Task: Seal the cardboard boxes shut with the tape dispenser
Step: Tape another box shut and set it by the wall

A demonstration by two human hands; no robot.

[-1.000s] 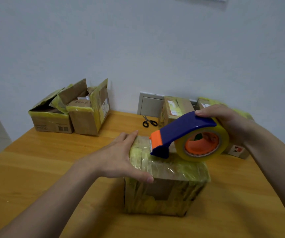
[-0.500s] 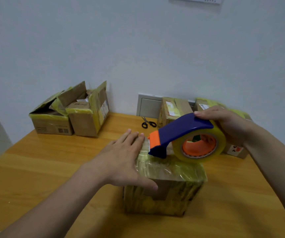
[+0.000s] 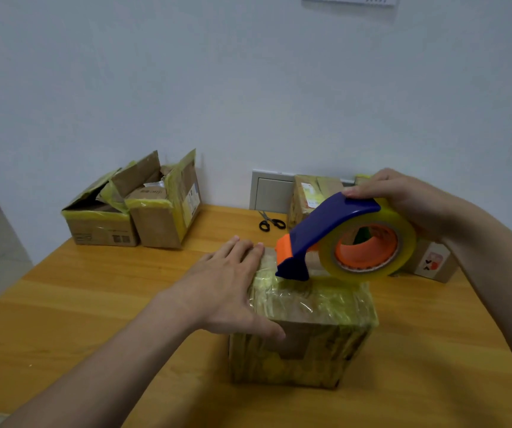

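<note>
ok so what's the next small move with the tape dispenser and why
Probably draw the tape dispenser rightward across the top of the box, pressing down. Its blue nose sits on the top near the far left corner, the right hand grips it over the roll, and the left hand lies flat beside the nose. Whether tape has stuck there cannot be seen.

Both bare: left hand point(image 3: 227, 291), right hand point(image 3: 403, 196). Forearms point(image 3: 119, 359) bare too, as far up as can be seen. Only hands and forearms in sight.
</note>
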